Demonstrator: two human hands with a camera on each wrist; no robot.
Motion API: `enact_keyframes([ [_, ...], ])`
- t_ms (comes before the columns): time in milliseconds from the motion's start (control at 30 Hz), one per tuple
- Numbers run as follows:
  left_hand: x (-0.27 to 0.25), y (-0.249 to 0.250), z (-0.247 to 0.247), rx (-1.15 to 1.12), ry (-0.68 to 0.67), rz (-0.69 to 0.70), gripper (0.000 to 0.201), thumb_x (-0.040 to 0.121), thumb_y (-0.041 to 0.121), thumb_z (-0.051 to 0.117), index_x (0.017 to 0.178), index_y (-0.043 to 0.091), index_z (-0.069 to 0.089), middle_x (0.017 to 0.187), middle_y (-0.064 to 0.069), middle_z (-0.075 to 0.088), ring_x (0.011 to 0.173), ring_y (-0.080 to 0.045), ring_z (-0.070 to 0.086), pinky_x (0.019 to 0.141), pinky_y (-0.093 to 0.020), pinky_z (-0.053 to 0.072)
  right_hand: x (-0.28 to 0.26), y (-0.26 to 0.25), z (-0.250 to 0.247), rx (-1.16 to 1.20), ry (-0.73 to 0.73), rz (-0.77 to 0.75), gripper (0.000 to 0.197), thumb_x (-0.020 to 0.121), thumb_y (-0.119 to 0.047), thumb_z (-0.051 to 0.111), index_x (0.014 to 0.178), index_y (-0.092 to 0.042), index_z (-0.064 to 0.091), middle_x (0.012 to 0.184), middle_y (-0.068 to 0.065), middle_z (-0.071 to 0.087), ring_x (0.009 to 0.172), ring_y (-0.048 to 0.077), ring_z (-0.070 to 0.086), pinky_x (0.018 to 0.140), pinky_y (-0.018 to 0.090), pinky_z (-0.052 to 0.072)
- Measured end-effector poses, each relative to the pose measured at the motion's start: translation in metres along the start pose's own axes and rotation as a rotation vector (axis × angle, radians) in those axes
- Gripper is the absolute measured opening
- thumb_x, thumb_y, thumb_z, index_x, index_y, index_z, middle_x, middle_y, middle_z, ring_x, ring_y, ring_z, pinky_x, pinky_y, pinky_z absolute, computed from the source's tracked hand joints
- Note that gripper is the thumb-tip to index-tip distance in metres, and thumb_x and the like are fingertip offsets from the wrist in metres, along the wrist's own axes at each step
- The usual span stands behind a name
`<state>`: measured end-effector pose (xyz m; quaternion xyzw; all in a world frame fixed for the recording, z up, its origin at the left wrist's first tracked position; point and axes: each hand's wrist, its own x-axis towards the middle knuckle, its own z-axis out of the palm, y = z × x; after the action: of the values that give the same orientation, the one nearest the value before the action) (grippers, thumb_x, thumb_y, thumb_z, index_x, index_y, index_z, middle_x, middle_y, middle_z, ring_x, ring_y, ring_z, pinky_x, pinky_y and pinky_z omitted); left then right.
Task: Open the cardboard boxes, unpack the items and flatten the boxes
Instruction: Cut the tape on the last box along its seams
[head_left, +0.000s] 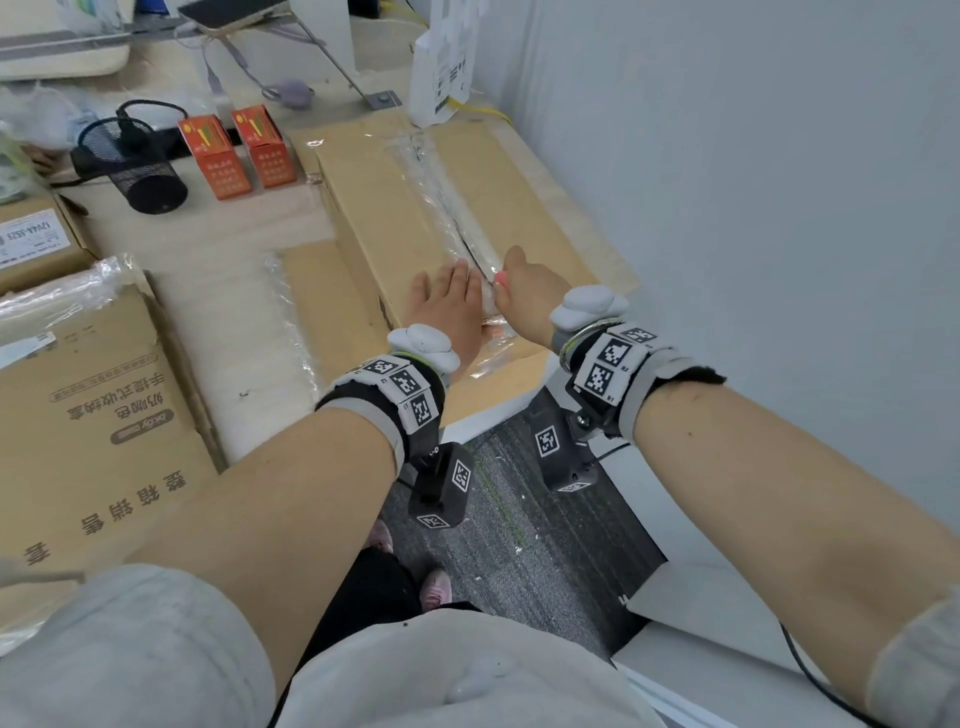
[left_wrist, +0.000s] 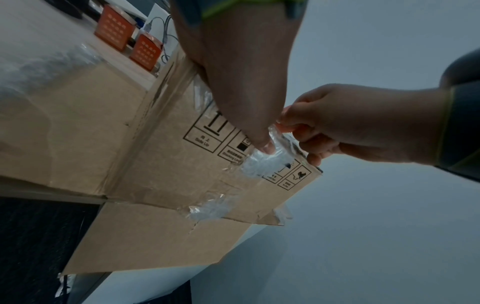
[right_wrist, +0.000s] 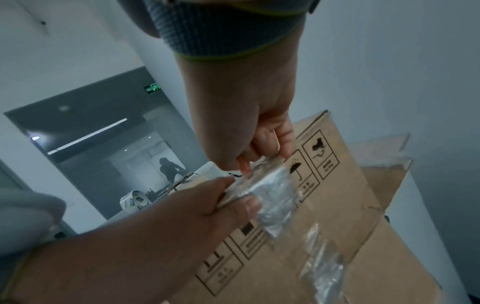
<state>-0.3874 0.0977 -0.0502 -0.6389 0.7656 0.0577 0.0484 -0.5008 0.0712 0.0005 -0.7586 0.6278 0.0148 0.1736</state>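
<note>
**Spotter:** Start nearest you. What have the hands got?

**Operator:** Both are on the near top edge of the cardboard box (head_left: 415, 218), which sits on the desk (head_left: 218, 291) against the wall. My left hand (head_left: 449, 306) lies flat on the lid with fingers straight, thumb hooked down over the front face onto the clear tape (left_wrist: 262, 162). It steadies rather than grips.

**Spotter:** And the right?

**Operator:** My right hand (head_left: 530, 296) is curled, fingertips pinching the loose end of that tape at the seam. The wrist views show the film crumpled and lifted off the front panel, just above the printed handling symbols.

**Spotter:** How will it handle?

**Operator:** My guess: the tape is thin, slick and stretchy, so it may tear into strips. I'd keep the pinch low, close to the cardboard, and peel along the seam. The box looks stiff; I can't tell its weight. The left palm should hold it against the pull.

**Spotter:** Further out?

**Operator:** The tape strip runs away up the lid's centre seam, partly split. Left of the box lie flattened cartons (head_left: 93, 415). Beyond, two orange packets (head_left: 236, 156) stand side by side, a black mesh pen cup (head_left: 130, 166) lying tipped beside them.
</note>
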Motion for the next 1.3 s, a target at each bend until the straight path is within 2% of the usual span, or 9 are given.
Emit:
enact_keyframes([
  [133,-0.002,-0.001,-0.001,-0.003,0.004,0.002,0.076,0.097,0.051,0.037,0.152,0.007,0.008,0.16,-0.01,0.008,0.147,-0.025,0.008,0.118,-0.045,0.007,-0.003,-0.001,-0.004,-0.021,-0.048,0.018,0.023,0.099,-0.013,0.039,0.116,0.002,0.04,0.091,0.014,0.056,0.078,0.031,0.054,0.063,0.033,0.036],
  [333,-0.001,-0.002,-0.001,0.0,0.009,0.001,0.077,0.096,0.053,0.038,0.152,0.007,0.01,0.16,-0.01,0.01,0.147,-0.026,0.009,0.118,-0.045,0.008,-0.014,0.002,-0.007,0.004,-0.079,0.009,0.01,0.101,-0.017,0.035,0.101,-0.007,0.032,0.087,0.014,0.052,0.075,0.028,0.05,0.063,0.033,0.033],
  [567,-0.002,-0.003,0.002,-0.034,0.043,0.023,0.078,0.096,0.053,0.039,0.153,0.015,0.002,0.159,-0.013,0.013,0.146,-0.03,0.012,0.117,-0.048,0.009,-0.023,0.009,-0.009,0.064,-0.083,-0.021,0.012,0.1,-0.017,0.039,0.1,-0.006,0.033,0.094,0.017,0.056,0.075,0.026,0.048,0.063,0.032,0.032],
  [700,-0.004,-0.004,0.001,-0.03,0.054,0.058,0.069,0.098,0.052,0.034,0.154,0.027,0.001,0.159,-0.015,0.01,0.146,-0.031,0.009,0.117,-0.049,0.008,-0.029,0.012,-0.005,0.083,-0.049,-0.016,0.026,0.101,-0.019,0.037,0.113,0.003,0.039,0.096,0.021,0.06,0.074,0.028,0.05,0.063,0.036,0.035],
  [833,-0.003,-0.004,0.004,-0.013,0.065,0.053,0.068,0.098,0.053,0.035,0.153,0.029,0.004,0.159,-0.016,0.011,0.146,-0.031,0.011,0.116,-0.049,0.01,-0.031,0.014,-0.006,0.079,-0.068,-0.023,0.02,0.101,-0.017,0.039,0.111,0.001,0.039,0.076,-0.001,0.046,0.077,0.022,0.045,0.054,0.031,0.028],
  [967,-0.002,-0.003,0.004,-0.008,0.06,0.045,0.068,0.098,0.052,0.036,0.153,0.029,0.005,0.159,-0.015,0.011,0.146,-0.03,0.011,0.116,-0.049,0.01,-0.032,0.014,-0.004,0.064,-0.052,-0.024,0.029,0.101,-0.018,0.037,0.119,0.005,0.038,0.082,0.01,0.049,0.074,0.027,0.049,0.06,0.033,0.032],
  [1100,-0.002,-0.002,0.002,-0.005,0.051,0.041,0.069,0.097,0.052,0.037,0.153,0.029,0.004,0.159,-0.015,0.011,0.146,-0.03,0.01,0.117,-0.049,0.009,-0.037,0.018,-0.003,0.077,-0.036,-0.068,0.028,0.102,-0.019,0.037,0.117,0.005,0.038,0.081,0.009,0.049,0.072,0.025,0.048,0.059,0.031,0.031],
  [1200,-0.002,-0.003,0.0,-0.025,0.04,0.035,0.069,0.097,0.053,0.038,0.153,0.03,0.005,0.159,-0.014,0.011,0.146,-0.03,0.01,0.117,-0.049,0.009,-0.044,0.021,0.005,0.086,0.004,-0.07,0.028,0.103,-0.022,0.035,0.115,0.003,0.038,0.069,0.001,0.045,0.058,0.019,0.043,0.049,0.03,0.025],
  [1300,-0.004,-0.004,-0.001,-0.021,0.037,0.048,0.068,0.097,0.054,0.037,0.153,0.031,0.006,0.158,-0.014,0.012,0.146,-0.031,0.011,0.117,-0.049,0.009,-0.043,0.018,0.002,0.086,-0.026,-0.057,0.028,0.102,-0.02,0.035,0.116,0.005,0.037,0.07,0.004,0.045,0.066,0.025,0.046,0.05,0.032,0.026],
])
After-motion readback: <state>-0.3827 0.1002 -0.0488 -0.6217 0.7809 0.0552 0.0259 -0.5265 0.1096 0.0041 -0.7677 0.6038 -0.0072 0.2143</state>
